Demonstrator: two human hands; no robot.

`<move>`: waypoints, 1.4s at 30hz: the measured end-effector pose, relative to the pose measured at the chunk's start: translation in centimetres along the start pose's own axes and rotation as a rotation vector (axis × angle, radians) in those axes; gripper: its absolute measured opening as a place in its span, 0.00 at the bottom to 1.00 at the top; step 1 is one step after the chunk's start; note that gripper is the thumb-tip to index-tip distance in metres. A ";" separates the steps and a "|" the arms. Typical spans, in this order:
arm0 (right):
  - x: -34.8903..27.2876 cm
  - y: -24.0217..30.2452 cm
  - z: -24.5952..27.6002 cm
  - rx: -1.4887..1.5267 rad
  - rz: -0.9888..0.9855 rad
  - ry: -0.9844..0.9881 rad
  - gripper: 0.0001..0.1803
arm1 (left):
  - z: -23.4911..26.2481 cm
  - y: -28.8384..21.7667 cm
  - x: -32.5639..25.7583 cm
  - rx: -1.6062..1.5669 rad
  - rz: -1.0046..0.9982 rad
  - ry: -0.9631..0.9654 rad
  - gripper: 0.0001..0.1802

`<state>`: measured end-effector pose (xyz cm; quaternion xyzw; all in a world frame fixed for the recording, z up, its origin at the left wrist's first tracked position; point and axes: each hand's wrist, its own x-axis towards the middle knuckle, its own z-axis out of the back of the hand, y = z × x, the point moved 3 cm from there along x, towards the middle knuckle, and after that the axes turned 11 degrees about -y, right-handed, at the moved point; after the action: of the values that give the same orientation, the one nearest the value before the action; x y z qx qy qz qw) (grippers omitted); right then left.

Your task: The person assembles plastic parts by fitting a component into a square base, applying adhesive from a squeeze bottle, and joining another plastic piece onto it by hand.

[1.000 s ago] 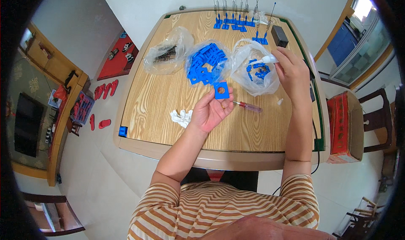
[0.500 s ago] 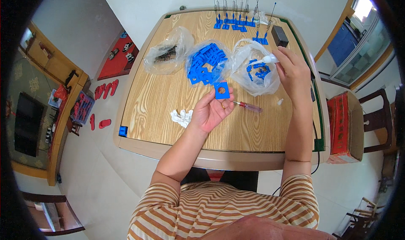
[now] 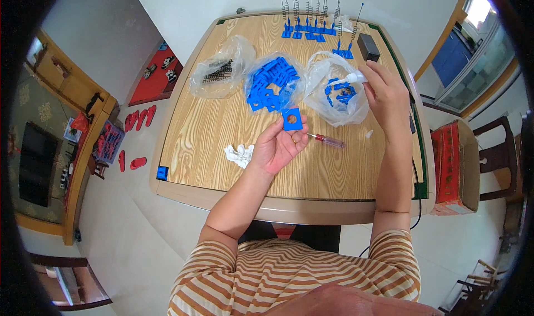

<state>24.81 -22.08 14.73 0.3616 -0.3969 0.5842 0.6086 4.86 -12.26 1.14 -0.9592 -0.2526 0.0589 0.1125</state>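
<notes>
Between the thumb and fingers of my left hand (image 3: 278,149) is a blue square plate (image 3: 298,126) with a round hole, held up above the table's middle. My right hand (image 3: 388,96), raised to the right, grips a small white squeeze bottle (image 3: 357,77) whose narrow tip points left. Beneath that tip lies an open plastic bag with small blue parts (image 3: 348,97). Beyond my left hand, a second bag holds many blue plates (image 3: 271,78). A screwdriver (image 3: 332,142) with a clear red handle rests just right of my left fingers.
Dark springs (image 3: 219,72) fill a bag at the left. Several spring-stemmed blue pieces (image 3: 311,29) stand at the table's far edge, near a dark box (image 3: 368,48). Crumpled white tissue (image 3: 239,155) lies by my left wrist. A small whitish piece (image 3: 369,133) lies at the right.
</notes>
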 end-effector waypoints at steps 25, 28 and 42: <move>-0.1 -0.4 -0.1 0.004 -0.008 0.018 0.20 | -0.4 0.1 0.0 -0.011 0.007 0.038 0.21; -0.2 -0.3 -0.2 -0.007 -0.014 0.013 0.20 | -0.5 0.1 -0.1 -0.018 0.005 0.045 0.21; 0.0 -0.2 0.0 0.051 -0.067 0.032 0.17 | -0.4 -0.1 -0.1 -0.037 0.000 0.042 0.21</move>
<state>25.05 -22.10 14.69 0.3808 -0.3599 0.5788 0.6249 4.79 -12.34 1.52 -0.9622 -0.2512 0.0340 0.0998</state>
